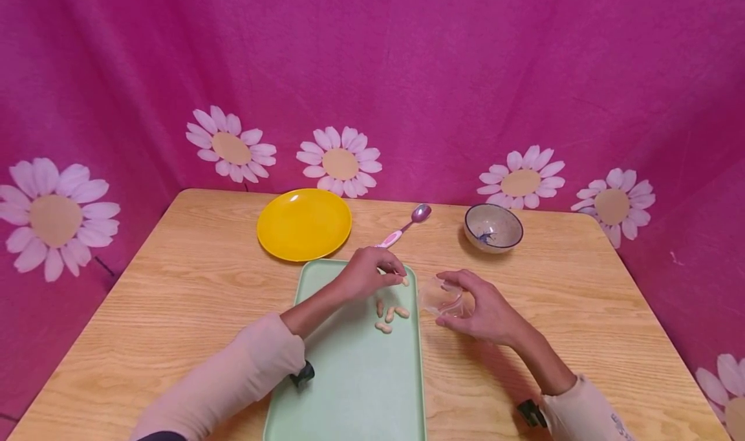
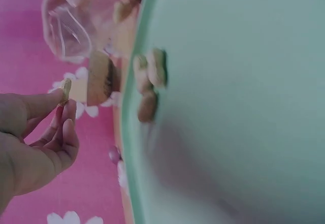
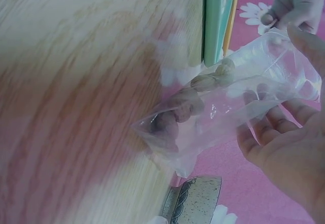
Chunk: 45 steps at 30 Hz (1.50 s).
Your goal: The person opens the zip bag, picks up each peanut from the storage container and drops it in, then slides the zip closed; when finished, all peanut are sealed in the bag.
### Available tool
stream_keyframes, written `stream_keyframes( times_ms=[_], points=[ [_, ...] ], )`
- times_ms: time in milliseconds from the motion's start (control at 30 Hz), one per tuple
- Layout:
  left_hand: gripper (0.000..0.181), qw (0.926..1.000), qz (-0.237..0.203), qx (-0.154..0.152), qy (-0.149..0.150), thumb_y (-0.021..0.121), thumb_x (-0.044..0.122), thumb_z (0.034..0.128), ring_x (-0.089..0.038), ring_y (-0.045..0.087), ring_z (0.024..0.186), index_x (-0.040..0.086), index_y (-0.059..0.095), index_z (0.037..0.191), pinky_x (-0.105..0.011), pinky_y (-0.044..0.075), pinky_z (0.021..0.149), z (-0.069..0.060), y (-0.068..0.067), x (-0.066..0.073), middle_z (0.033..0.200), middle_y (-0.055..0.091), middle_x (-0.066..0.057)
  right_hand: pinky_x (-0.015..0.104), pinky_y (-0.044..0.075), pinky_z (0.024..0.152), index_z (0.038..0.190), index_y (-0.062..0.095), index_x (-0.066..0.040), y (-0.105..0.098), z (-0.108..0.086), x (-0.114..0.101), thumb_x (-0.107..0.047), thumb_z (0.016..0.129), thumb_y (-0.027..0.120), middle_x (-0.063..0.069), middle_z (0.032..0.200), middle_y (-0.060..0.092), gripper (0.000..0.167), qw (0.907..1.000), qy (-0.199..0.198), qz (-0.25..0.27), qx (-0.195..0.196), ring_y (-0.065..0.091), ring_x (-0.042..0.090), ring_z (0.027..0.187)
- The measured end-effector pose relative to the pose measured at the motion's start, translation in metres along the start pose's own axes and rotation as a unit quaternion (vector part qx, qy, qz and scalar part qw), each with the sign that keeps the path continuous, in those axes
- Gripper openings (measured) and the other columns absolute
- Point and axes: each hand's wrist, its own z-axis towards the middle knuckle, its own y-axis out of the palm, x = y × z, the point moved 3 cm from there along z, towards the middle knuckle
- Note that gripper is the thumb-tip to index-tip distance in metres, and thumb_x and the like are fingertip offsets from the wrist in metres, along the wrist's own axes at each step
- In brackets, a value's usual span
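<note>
A light wooden table carries a pale green rectangular tray, whose long axis runs away from the person. Just beyond the tray's right edge, the right hand holds a clear plastic bag by its mouth, thumb and fingers curled about the rim. The bag hangs roughly upright, mouth up, with its closed end toward the table; a few brown peanuts lie in that lower end.

The left hand reaches over the tray's far right part. On the tray, four tan peanuts in their shells lie close together, nearer the left hand than the right; one points away from the person, another lies more crosswise.

Smallest is the single tan peanut pinched between the left thumb and fingertips, above the tray near its far right corner. The bag's mouth lies to its right and slightly nearer the person, apart from it. Its long axis seems to run sideways, the free end pointing toward the bag; which is higher, I cannot tell.
</note>
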Motion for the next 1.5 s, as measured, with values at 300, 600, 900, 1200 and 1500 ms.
stream_keyframes(
  times_ms=[300, 600, 900, 1200, 1500],
  points=[
    [0.011, 0.9974, -0.06, 0.011, 0.04, 0.071, 0.015, 0.0845, -0.009, 0.059, 0.081, 0.01, 0.073, 0.094, -0.021, 0.049, 0.075, -0.004, 0.023, 0.015, 0.088, 0.069, 0.002, 0.055, 0.046, 0.093, 0.129, 0.053, -0.012, 0.001, -0.001, 0.001, -0.029, 0.072, 0.082, 0.006, 0.119, 0.061, 0.066, 1.0, 0.0, 0.0, 0.005, 0.058, 0.027, 0.111],
    [0.017, 0.9955, -0.084, -0.013, 0.04, 0.072, 0.017, 0.0842, -0.005, 0.062, 0.084, 0.016, 0.073, 0.101, -0.019, 0.051, 0.078, -0.006, 0.028, 0.02, 0.092, 0.071, 0.007, 0.053, 0.046, 0.093, 0.13, 0.053, -0.012, 0.0, -0.002, 0.001, -0.032, 0.071, 0.082, 0.004, 0.117, 0.062, 0.068, 1.0, -0.001, 0.0, 0.01, 0.059, 0.027, 0.111],
    [0.016, 0.9983, -0.049, -0.01, 0.029, 0.071, 0.015, 0.0849, -0.009, 0.062, 0.088, 0.013, 0.073, 0.101, -0.024, 0.051, 0.079, -0.009, 0.007, 0.008, 0.093, 0.072, 0.003, 0.054, 0.046, 0.094, 0.13, 0.052, -0.013, -0.001, -0.002, 0.002, -0.034, 0.072, 0.082, 0.004, 0.117, 0.062, 0.069, 1.0, 0.003, 0.003, 0.007, 0.059, 0.027, 0.112],
    [0.013, 0.9996, -0.015, -0.024, -0.009, 0.071, 0.008, 0.0832, -0.013, 0.058, 0.081, 0.007, 0.072, 0.096, -0.022, 0.049, 0.069, -0.013, 0.005, -0.022, 0.085, 0.07, 0.0, 0.054, 0.045, 0.095, 0.13, 0.053, -0.013, -0.001, -0.002, 0.002, -0.033, 0.071, 0.082, 0.004, 0.116, 0.062, 0.069, 0.9999, 0.005, 0.007, 0.005, 0.059, 0.028, 0.112],
    [0.013, 0.9986, 0.015, -0.048, -0.017, 0.074, 0.008, 0.0798, -0.011, 0.054, 0.072, 0.006, 0.073, 0.092, -0.02, 0.047, 0.064, -0.016, 0.014, -0.042, 0.081, 0.07, -0.002, 0.053, 0.045, 0.095, 0.13, 0.053, -0.013, -0.002, -0.002, 0.002, -0.032, 0.071, 0.083, 0.004, 0.116, 0.062, 0.068, 1.0, 0.004, 0.002, 0.007, 0.059, 0.027, 0.111]
  ],
)
